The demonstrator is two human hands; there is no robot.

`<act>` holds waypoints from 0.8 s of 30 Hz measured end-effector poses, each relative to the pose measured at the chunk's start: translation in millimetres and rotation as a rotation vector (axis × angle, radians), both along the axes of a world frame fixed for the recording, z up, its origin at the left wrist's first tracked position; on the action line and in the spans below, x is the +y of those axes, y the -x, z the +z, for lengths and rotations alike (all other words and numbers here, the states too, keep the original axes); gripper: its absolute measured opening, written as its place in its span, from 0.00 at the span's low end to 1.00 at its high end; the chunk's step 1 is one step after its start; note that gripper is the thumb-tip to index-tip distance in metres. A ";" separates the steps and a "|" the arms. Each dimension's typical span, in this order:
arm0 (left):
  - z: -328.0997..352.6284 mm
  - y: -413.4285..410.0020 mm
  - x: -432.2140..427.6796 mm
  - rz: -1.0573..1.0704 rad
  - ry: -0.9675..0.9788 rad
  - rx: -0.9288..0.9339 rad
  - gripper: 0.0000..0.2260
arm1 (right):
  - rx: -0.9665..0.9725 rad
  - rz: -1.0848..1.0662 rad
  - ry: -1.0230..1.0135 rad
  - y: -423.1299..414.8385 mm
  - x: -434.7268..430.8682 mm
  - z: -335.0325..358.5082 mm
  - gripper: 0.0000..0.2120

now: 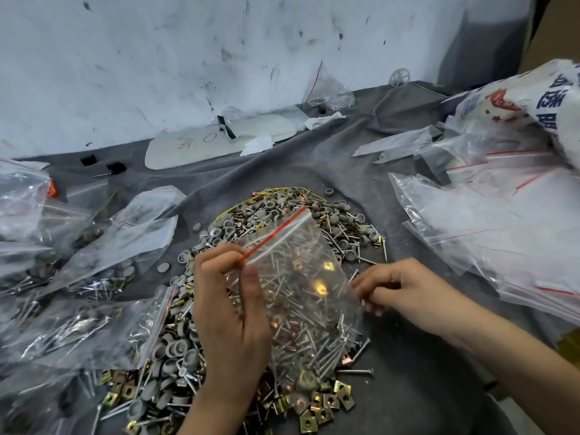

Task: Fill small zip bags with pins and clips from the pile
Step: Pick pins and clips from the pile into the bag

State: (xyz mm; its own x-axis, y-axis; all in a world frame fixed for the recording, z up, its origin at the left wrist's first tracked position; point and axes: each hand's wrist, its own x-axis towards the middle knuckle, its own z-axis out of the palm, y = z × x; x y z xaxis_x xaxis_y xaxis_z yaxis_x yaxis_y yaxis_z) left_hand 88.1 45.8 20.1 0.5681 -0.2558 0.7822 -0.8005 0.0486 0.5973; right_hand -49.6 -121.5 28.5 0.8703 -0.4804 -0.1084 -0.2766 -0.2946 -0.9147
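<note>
Left hand (230,306) upright, thumb and curled fingers pinching zip bag (301,271) at red-seal corner. Right hand (405,290) knuckles up, fingertips pinching bag's opposite edge. Bag stretched between hands, above pile (175,350). Filled bags (103,277) left of left hand.

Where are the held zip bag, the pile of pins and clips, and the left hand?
zip bag (301,277), head view, middle of its clear front.
pile (342,221), head view, grey caps at its far side.
left hand (229,309), head view, back of the hand.
</note>
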 end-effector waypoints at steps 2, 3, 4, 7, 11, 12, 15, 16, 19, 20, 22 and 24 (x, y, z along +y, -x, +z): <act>-0.5 -1.1 -0.1 0.016 0.006 0.004 0.04 | 0.050 0.089 -0.048 -1.1 1.9 -1.7 0.19; -0.5 -1.7 0.1 0.024 0.008 -0.002 0.03 | 0.078 0.144 -0.051 -2.3 2.6 -1.6 0.16; -0.5 -1.9 0.1 0.032 0.010 -0.011 0.03 | 0.088 0.180 -0.062 -2.8 3.0 -0.2 0.13; -1.1 -2.0 0.3 0.043 0.011 -0.007 0.03 | 0.048 0.210 -0.105 -3.9 2.3 3.3 0.09; -1.8 -3.0 0.3 0.075 0.028 0.005 0.06 | 0.042 0.259 -0.015 -6.4 7.4 4.0 0.13; -1.7 -3.2 0.2 0.078 0.034 0.009 0.06 | 0.036 0.263 0.004 -7.8 9.6 2.4 0.10; -1.4 -3.2 0.7 0.092 0.046 0.022 0.07 | 0.006 0.274 0.050 -11.3 14.2 -4.5 0.05; -1.4 -2.9 0.8 0.093 0.047 0.028 0.08 | 0.002 0.284 0.056 -11.9 15.5 -4.6 0.05; -1.4 -2.1 1.3 0.093 0.032 0.042 0.09 | 0.000 0.301 0.069 -12.4 16.5 -4.1 0.05; -1.3 -2.1 1.4 0.097 0.026 0.046 0.09 | 0.002 0.303 0.064 -12.0 15.8 -2.9 0.05; -1.5 -3.2 1.6 0.116 0.011 0.038 0.06 | 0.003 0.321 0.027 -9.9 12.8 0.0 0.04; -2.3 -5.2 2.2 0.138 -0.015 0.032 0.04 | 0.013 0.355 -0.026 -5.8 9.9 2.7 0.04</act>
State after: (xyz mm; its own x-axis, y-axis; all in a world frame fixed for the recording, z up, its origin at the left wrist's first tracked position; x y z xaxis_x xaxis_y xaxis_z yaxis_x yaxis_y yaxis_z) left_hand 93.3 48.0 17.8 0.6232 -0.1848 0.7599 -0.7796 -0.0698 0.6224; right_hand -43.8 -111.6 31.2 0.9810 -0.1455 -0.1285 -0.1726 -0.3510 -0.9203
